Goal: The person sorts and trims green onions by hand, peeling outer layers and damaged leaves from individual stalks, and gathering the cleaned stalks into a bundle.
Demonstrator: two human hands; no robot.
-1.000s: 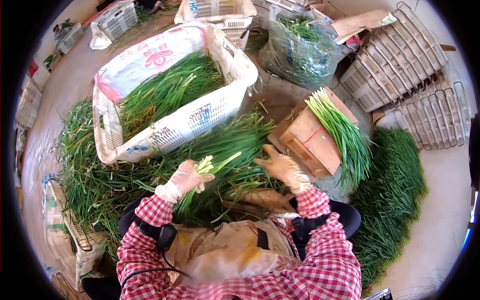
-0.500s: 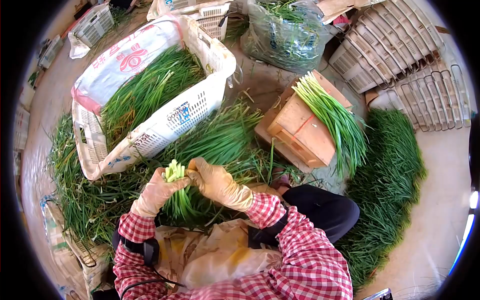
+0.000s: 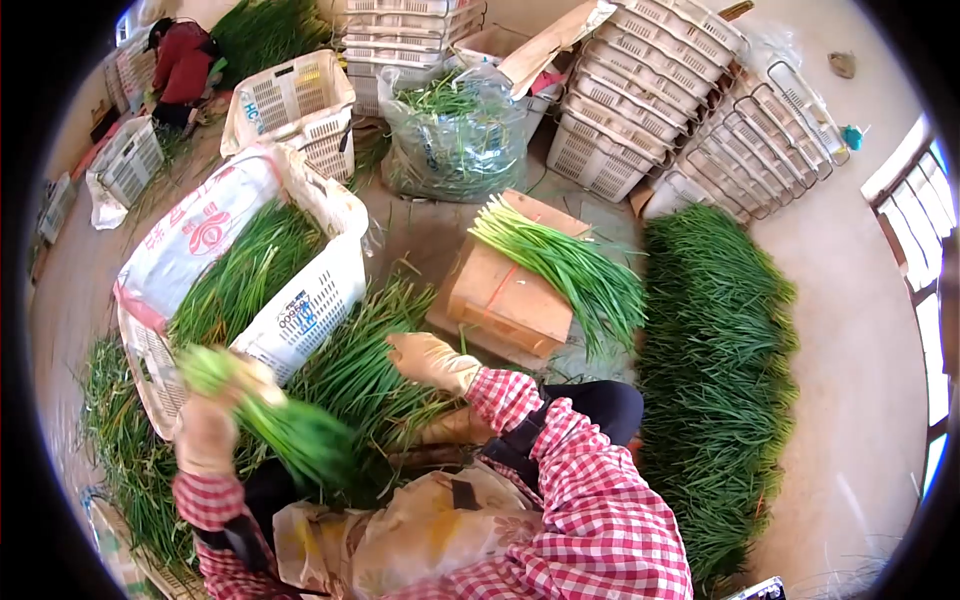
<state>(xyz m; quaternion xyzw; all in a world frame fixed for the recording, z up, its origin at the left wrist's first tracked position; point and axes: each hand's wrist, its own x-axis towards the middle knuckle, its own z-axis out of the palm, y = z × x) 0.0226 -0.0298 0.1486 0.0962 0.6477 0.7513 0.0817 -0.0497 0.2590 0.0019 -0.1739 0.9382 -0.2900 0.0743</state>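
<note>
My left hand [image 3: 222, 415], gloved and blurred by motion, is closed round a bunch of green stalks [image 3: 300, 440] at the lower left, in front of the white crate [image 3: 320, 300]. The pale ends point up and left, the leaves down and right. My right hand [image 3: 430, 362], also gloved, lies over the loose green leaves [image 3: 350, 360]; its fingers curl together and whatever they hold, if anything, is hidden. Right of it, a bundle of stalks [image 3: 560, 260] lies across a wooden block [image 3: 510, 300] with a red string on it.
A long pile of greens [image 3: 715, 400] lies on the right. Stacked crates [image 3: 640, 90] and a clear plastic bag of greens [image 3: 455, 140] stand at the back. A person in dark red [image 3: 183, 65] bends down at the far upper left, near more crates [image 3: 125, 165].
My left hand has swung left with the bunch, away from my right hand, which was touching it. The camera view has turned, bringing the far person and a window into sight.
</note>
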